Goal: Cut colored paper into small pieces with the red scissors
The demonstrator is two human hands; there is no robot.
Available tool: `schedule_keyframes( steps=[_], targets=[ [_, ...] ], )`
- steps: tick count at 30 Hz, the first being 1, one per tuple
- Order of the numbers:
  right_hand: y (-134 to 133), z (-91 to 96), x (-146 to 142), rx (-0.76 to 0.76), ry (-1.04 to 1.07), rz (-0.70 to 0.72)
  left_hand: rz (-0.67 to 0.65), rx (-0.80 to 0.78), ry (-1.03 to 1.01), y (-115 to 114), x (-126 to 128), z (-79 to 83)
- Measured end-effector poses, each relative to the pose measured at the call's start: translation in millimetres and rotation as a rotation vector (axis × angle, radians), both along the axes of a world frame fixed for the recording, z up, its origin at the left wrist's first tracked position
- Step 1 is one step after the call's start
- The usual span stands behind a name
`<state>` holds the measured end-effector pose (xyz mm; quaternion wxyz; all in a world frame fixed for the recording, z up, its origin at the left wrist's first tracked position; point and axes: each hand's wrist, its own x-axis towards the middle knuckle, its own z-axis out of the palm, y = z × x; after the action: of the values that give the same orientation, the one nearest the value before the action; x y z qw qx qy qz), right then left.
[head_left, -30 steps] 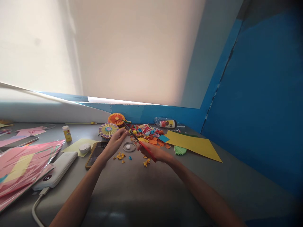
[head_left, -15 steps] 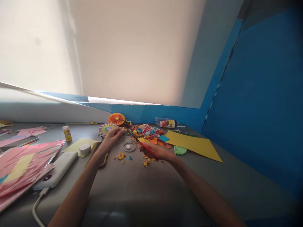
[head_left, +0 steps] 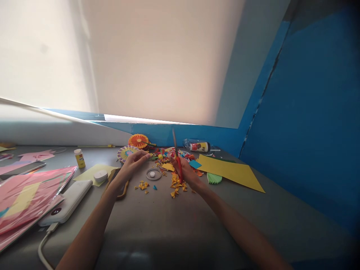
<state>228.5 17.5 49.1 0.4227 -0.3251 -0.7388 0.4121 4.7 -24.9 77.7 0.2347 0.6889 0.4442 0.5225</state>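
Note:
My right hand (head_left: 187, 172) grips a pair of scissors (head_left: 180, 169) by the red handles, and the blades point upward, seemingly together. To its left, my left hand (head_left: 136, 160) has thumb and forefinger pinched on what looks like a small yellow paper piece (head_left: 151, 155), mostly hidden by the fingertips. Beyond both hands spreads a heap of coloured paper scraps (head_left: 176, 153). Small orange-yellow paper bits (head_left: 174, 182) lie below the right hand, and more bits (head_left: 143, 185) lie nearer the left. A round grey ring (head_left: 153, 174) with a white centre sits between the hands.
Folded paper rosettes (head_left: 138, 141) stand behind my left hand. On the right are a yellow sheet (head_left: 233, 172), a green pleated paper (head_left: 214, 179) and a labelled bottle (head_left: 199, 146). At left are a glue bottle (head_left: 80, 159), a white power bank (head_left: 69, 202) and plastic-wrapped paper (head_left: 33, 195).
The scissors have swung from pointing at my left fingertips to pointing upward, away from them. My right hand has turned and drawn slightly back. My left hand stays almost where it was.

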Motion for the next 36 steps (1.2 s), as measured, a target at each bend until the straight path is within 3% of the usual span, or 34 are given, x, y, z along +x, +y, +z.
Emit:
schedule_keyframes(
  steps=[3, 7, 11, 15, 18, 21, 24, 28, 32, 36],
  targets=[
    [2.0, -2.3, 2.6, -0.023, 0.101, -0.056, -0.034, -0.014, 0.063, 4.1, -2.7, -3.4],
    [8.2, -5.6, 4.6, -0.013, 0.118, -0.041, -0.079, -0.070, 0.339, 20.6, -24.3, -19.7],
    [14.6, -8.5, 6.8, 0.029, 0.091, -0.061, -0.027, -0.227, 0.553, 34.1, -47.1, -40.9],
    [17.1, -9.7, 7.4, 0.051, 0.112, -0.074, 0.058, -0.384, 0.751, 35.9, -52.5, -45.2],
    [16.4, -7.9, 7.0, 0.035, 0.139, -0.089, 0.096, -0.302, 0.784, 32.3, -40.4, -39.4],
    [14.8, -4.8, 7.0, 0.029, 0.189, -0.123, 0.000, -0.091, 0.676, 27.1, -11.7, -39.2],
    [14.2, -2.9, 7.6, 0.062, 0.208, -0.140, -0.197, -0.073, 0.582, 22.6, 25.3, -50.7],
    [15.7, -4.0, 6.9, 0.080, 0.197, -0.129, -0.307, 0.015, 0.621, 19.0, 60.3, -68.7],
    [17.3, -7.3, 4.5, 0.056, 0.203, -0.117, -0.401, -0.087, 0.561, 16.8, 65.6, -72.5],
    [17.1, -9.3, 2.8, 0.052, 0.222, -0.113, -0.350, -0.160, 0.524, 19.5, 60.4, -75.8]
  ],
)
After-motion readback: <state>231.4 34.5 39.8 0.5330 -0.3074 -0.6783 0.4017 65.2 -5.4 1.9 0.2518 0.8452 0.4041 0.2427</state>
